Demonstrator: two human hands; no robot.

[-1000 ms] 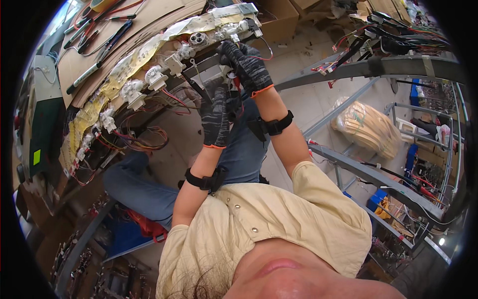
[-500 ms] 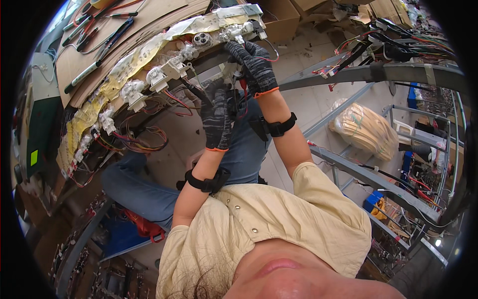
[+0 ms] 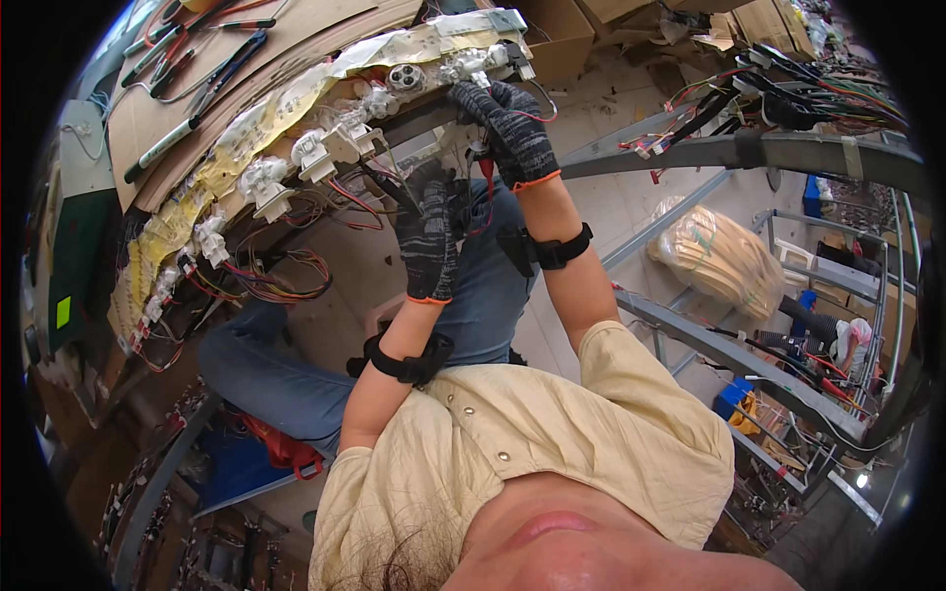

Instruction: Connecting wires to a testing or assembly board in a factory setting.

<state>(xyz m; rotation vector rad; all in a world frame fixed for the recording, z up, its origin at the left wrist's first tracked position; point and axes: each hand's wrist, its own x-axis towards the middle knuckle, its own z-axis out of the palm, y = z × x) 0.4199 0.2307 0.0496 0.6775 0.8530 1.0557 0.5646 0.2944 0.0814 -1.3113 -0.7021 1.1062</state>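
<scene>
Both my hands wear dark grey knit gloves with orange cuffs. My right hand is raised at the bench edge, fingers bent together just below a white plastic connector; what they grip is hidden. A red clip with a thin red lead hangs beside its palm. My left hand is lower and to the left, fingers curled over at the top around something I cannot make out. Next to it, a dark slim piece slants down from the bench. White sockets and a round black-holed connector line the taped edge.
Pens and tools lie on the cardboard bench top. Bundled coloured wires hang under the edge. A grey metal rail crosses at right, bearing wire harnesses. A plastic-wrapped tan bundle is on the floor.
My right hand has shifted very slightly right and the red clip beside it shows a little more plainly. My left hand stays nearly in place.
</scene>
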